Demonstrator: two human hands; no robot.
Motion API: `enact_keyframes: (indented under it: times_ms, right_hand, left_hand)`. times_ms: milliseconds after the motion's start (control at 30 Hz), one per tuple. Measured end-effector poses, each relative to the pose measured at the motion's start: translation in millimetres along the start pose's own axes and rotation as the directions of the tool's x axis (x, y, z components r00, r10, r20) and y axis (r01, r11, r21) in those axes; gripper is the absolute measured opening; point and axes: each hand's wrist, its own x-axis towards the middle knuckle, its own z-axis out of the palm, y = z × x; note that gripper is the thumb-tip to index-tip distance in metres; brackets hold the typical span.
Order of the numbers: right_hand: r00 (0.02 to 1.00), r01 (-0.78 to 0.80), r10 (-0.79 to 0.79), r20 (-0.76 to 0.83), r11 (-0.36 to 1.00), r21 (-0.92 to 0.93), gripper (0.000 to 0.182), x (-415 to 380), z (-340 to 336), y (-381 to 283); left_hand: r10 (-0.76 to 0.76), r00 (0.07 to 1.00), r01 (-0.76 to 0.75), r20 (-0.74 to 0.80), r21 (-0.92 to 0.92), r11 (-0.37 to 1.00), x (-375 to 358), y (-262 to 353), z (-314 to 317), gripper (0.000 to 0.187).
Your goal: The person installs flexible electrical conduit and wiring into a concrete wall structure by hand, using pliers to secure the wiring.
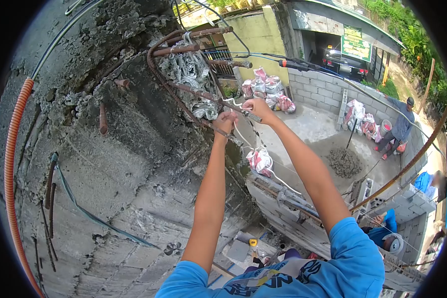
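Both arms stretch out to a rusty rebar (pixel 196 92) that juts from the broken concrete beam. A thin white cord (pixel 243 137) loops around the bar end and hangs down toward the block wall. My right hand (pixel 260 110) is closed in a pinch on this cord, just above the bar. Below it, close against the rebar, my left hand (pixel 226 122) has its fingers pressed together at the cord; the exact grip is partly hidden. Crumpled grey-white sacking (pixel 186 74) is stuffed between the bars beside my hands.
An orange corrugated conduit (pixel 16 144) runs down the left. Below are hollow-block walls (pixel 315 89), filled sacks (pixel 268 87), a wet cement heap (pixel 344 163) and a standing person (pixel 400 124). Another person (pixel 385 236) works lower right. A black cable (pixel 303 66) crosses overhead.
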Motion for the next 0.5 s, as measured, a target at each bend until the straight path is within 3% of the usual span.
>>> enact_keyframes:
  times_ms: [100,133,167,200,233,267,300,333,500]
  right_hand:
    - [0.997,-0.077,0.078,0.029,0.996,-0.036,0.014,-3.8,-24.7,-32.9]
    - [1.000,0.009,-0.008,0.008,0.997,-0.080,0.018,0.6,-28.2,-32.0]
    - [0.998,-0.049,0.052,0.032,0.995,-0.083,0.021,3.4,-35.7,-47.8]
    - [0.983,0.181,-0.185,-0.004,0.963,-0.201,0.024,14.0,-35.5,-39.1]
    - [0.989,0.137,-0.145,-0.007,0.951,-0.277,0.026,15.4,-40.7,-59.5]
    - [0.976,0.213,-0.217,0.018,0.939,-0.269,0.031,29.6,-38.0,-54.1]
    - [0.969,0.242,-0.247,0.025,0.919,-0.312,0.032,39.2,-35.0,-60.3]
    - [0.975,0.223,-0.198,0.104,0.888,-0.402,0.032,43.7,-39.4,-77.8]
    - [0.980,0.188,-0.179,0.087,0.975,-0.118,0.034,63.3,-8.5,-75.3]
  left_hand:
    - [-0.033,0.999,0.034,0.024,-0.031,0.999,5.0,-2.9,4.1,0.020]
    - [-0.056,0.998,0.056,-0.012,-0.011,0.998,-2.2,7.5,10.6,0.015]
    - [-0.050,0.999,0.050,0.013,0.036,0.998,0.4,6.1,8.0,0.010]
    - [-0.066,0.997,0.065,0.042,0.025,0.998,-0.8,7.9,7.9,0.007]
    - [-0.070,0.997,0.069,0.037,0.026,0.997,2.7,3.3,4.5,0.005]
    - [-0.104,0.994,0.103,0.021,0.014,0.995,-1.7,10.3,9.4,0.005]
    - [-0.082,0.989,0.091,0.121,-0.066,0.994,6.4,-0.3,0.4,0.007]
    - [-0.123,0.986,0.141,0.110,-0.171,0.975,6.0,-2.0,3.2,0.008]
    - [0.009,0.974,0.042,0.226,-0.219,0.975,23.7,-11.8,-13.8,0.008]
